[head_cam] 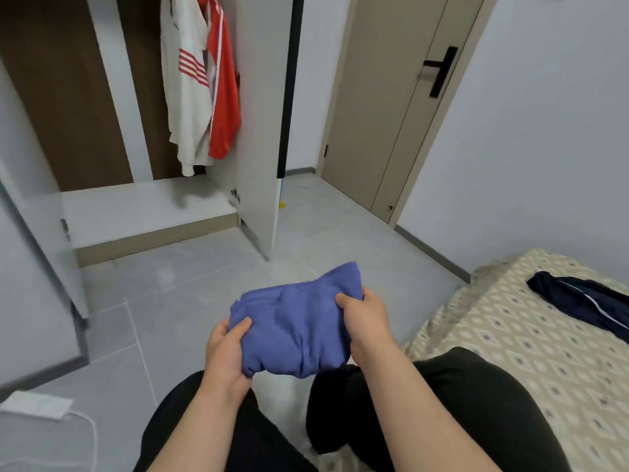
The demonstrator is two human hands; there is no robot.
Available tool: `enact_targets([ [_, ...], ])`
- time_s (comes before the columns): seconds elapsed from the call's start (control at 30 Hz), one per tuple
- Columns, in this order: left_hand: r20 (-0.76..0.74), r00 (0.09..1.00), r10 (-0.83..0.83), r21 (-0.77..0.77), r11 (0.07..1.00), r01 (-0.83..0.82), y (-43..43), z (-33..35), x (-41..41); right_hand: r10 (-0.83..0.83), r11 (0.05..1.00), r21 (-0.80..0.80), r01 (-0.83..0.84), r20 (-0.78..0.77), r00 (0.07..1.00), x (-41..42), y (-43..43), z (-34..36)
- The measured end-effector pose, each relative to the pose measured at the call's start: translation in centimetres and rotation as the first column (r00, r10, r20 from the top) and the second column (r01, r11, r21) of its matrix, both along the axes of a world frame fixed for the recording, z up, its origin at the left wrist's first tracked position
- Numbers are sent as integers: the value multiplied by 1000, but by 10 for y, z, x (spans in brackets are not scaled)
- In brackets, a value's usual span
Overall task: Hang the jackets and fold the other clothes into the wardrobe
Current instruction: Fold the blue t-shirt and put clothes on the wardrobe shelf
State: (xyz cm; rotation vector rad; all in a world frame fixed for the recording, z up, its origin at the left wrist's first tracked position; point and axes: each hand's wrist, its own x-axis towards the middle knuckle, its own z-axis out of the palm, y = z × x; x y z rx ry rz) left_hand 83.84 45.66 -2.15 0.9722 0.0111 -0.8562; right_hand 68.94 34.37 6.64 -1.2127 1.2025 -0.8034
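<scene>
Tiled floor (190,284): one, grey

Wardrobe (149,206): one, at upper left, doors swung open, brown back panel, pale grey bottom shelf

Bed (510,352): one, at right, under a diamond-patterned cover

Room door (384,114): one, beige, closed, with a black handle (440,69)

Hanging jackets: two, inside the wardrobe, side by side and touching; white jacket (185,107) with red stripes, red jacket (224,107) just to its right

Navy garment (585,301): one, with a thin white stripe, lying loose on the bed, well apart from both hands

Blue garment (292,321): one, folded into a thick bundle, held in the air over the floor between the two hands, in front of the person's knees and short of the wardrobe

Hands: two. Left hand (226,352) grips the bundle's near left corner, thumb on top, fingers hidden under the cloth. Right hand (366,318) grips its right edge, thumb pressed on top, fingers hidden beneath

Face mask (35,405): one, white, on the floor at lower left
</scene>
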Motion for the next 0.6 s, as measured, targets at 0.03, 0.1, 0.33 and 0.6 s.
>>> enact_targets([
  [0.03, -34, 999, 23, -25, 999, -23, -4, -3, 10, 17, 1000, 16, -17, 10, 1000, 18, 0, -4],
  [0.1, -87, 995, 39, -68, 997, -45, -12, -7, 22, 52, 997, 50, -54, 34, 998, 43, 2, -11],
  [0.33, -81, 996, 43, -58, 997, -47, -34, -32, 94, 127, 979, 151, -137, 72, 989, 90, -29, -47],
  [0.6, -42, 995, 88, 132, 988, -82, -96, -86, 246, 168, 935, 302, -188, 91, 982, 236, -115, -137],
])
